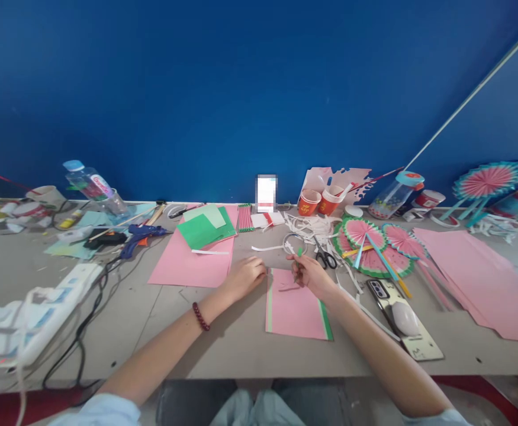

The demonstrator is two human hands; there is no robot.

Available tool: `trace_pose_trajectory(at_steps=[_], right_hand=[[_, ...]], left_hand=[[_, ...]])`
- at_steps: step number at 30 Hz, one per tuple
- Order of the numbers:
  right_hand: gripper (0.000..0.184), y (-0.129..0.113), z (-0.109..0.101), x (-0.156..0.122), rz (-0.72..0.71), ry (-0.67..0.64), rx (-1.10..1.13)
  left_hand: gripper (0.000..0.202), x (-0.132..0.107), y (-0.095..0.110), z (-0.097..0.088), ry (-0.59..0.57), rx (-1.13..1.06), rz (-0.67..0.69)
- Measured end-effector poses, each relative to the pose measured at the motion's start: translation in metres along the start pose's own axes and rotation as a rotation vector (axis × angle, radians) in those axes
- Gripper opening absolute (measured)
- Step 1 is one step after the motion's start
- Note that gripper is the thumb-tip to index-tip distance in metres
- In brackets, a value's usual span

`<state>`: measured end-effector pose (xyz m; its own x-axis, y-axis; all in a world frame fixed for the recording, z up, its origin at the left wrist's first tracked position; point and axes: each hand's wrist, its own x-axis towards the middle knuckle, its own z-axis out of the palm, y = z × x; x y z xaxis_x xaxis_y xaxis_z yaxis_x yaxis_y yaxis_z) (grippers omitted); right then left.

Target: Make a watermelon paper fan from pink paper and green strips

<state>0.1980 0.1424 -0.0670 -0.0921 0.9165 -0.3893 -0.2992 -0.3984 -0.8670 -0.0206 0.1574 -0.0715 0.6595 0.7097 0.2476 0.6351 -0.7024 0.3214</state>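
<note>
One pink sheet (296,310) may slip unpinned: our right hand (311,274) pinches a green stick (299,253) over it, our left hand (245,277) curls closed beside it.

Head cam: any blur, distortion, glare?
Head view: wide-angle warps the table toward the edges; power strip smeared at left; centre sharp at the right hand, its green stick and the pink sheet; soft even light, no glare; one pixelated patch.

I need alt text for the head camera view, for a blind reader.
Two bare hands on a grey table: the right hand pinches a thin green-tipped stick over a pink paper sheet with green edge strips, the left hand rests curled at its corner. Black-handled scissors and pink paper watermelon fans lie behind.
</note>
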Motion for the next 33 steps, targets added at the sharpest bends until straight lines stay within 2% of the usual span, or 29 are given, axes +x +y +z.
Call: trace_pose_trajectory(at_steps=[2,5,8,11,15,18,22,28,30,33], right_hand=[[0.027,0.000,-0.001,0.001,0.004,-0.005,-0.005],[0.031,0.000,-0.002,0.002,0.015,-0.032,-0.023],[0.035,0.000,-0.003,0.002,0.022,-0.054,-0.047],[0.039,0.000,-0.004,0.002,0.004,-0.073,-0.052],[0.043,0.000,-0.004,0.002,-0.033,-0.095,-0.030],[0.043,0.000,-0.004,0.002,-0.030,-0.121,-0.024],[0.039,-0.002,-0.006,0.003,0.013,-0.122,-0.016],[0.037,0.000,-0.011,0.007,0.054,-0.193,0.007],[0.034,0.000,-0.011,0.007,0.042,-0.198,0.022],[0.027,-0.004,-0.010,0.004,-0.029,-0.188,0.052]], left_hand=[[0.012,-0.001,-0.001,-0.002,0.104,-0.026,-0.089],[0.010,-0.003,-0.008,-0.008,0.284,-0.017,-0.309],[0.009,-0.005,-0.019,-0.012,0.282,0.069,-0.421],[0.003,-0.008,-0.025,-0.013,0.273,0.156,-0.434],[0.023,-0.009,-0.017,-0.016,0.327,0.297,-0.299],[0.027,-0.008,-0.009,-0.020,0.300,0.337,-0.226],[0.022,-0.007,-0.002,-0.024,0.219,0.285,-0.149],[0.028,-0.010,0.017,-0.018,-0.066,0.050,0.320],[0.031,-0.011,0.023,-0.015,-0.100,0.042,0.401],[0.035,-0.012,0.030,-0.012,-0.104,0.069,0.450]])
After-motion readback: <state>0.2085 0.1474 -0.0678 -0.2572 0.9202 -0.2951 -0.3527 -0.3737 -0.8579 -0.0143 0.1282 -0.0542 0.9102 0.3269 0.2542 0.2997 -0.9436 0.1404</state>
